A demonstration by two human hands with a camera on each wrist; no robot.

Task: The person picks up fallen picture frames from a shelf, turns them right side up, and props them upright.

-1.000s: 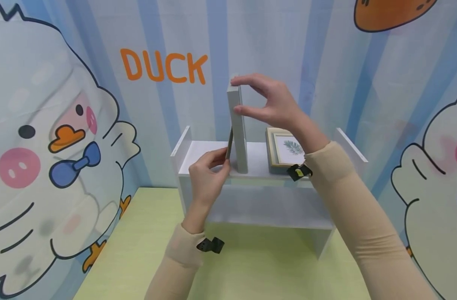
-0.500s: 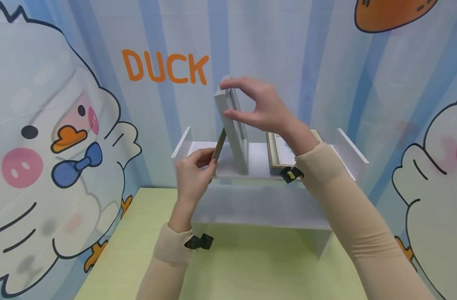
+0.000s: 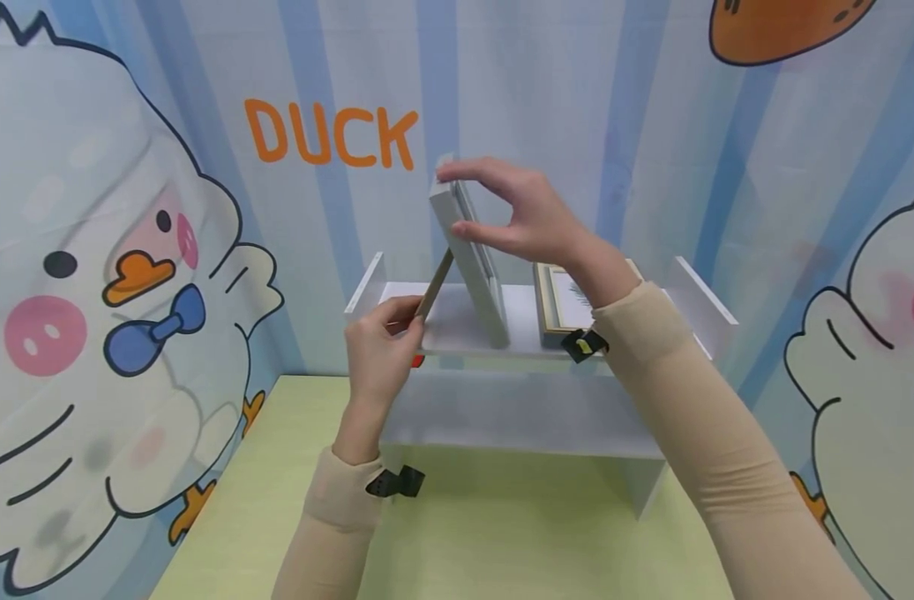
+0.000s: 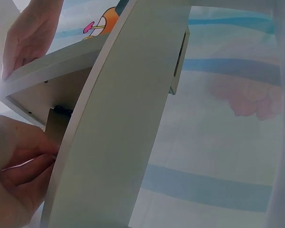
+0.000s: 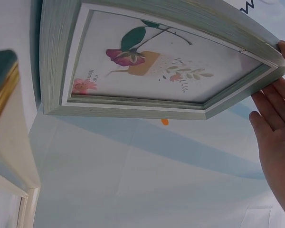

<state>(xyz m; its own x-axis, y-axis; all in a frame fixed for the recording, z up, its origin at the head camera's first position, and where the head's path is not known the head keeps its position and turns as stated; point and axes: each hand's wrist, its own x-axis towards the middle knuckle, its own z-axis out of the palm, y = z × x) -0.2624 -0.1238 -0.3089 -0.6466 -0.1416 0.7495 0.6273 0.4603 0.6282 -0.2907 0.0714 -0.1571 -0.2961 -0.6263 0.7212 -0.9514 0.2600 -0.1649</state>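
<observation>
On the top board of a white shelf, a grey-green picture frame (image 3: 467, 258) stands leaning to the left. My right hand (image 3: 527, 208) grips its upper end, thumb on the near edge and fingers over the top. Behind the frame, the brown back leg (image 3: 436, 283) slants down and out, its lower end pinched by my left hand (image 3: 382, 350). The left wrist view shows that leg (image 4: 56, 127) between my left fingers, partly hidden by the shelf's side panel. A flower print (image 5: 147, 61) fills the frame's front in the right wrist view.
Right of the held frame, other frames (image 3: 550, 321) lie stacked on the top board, partly behind my right wrist. The white shelf (image 3: 524, 408) has raised side panels and a lower board. It stands on a pale yellow-green table (image 3: 501, 533) before a duck-print curtain.
The frame has tilted from nearly upright to leaning left, and its base has shifted slightly right. Its back leg has swung outward with my left hand, which moved left. My right hand moved left too.
</observation>
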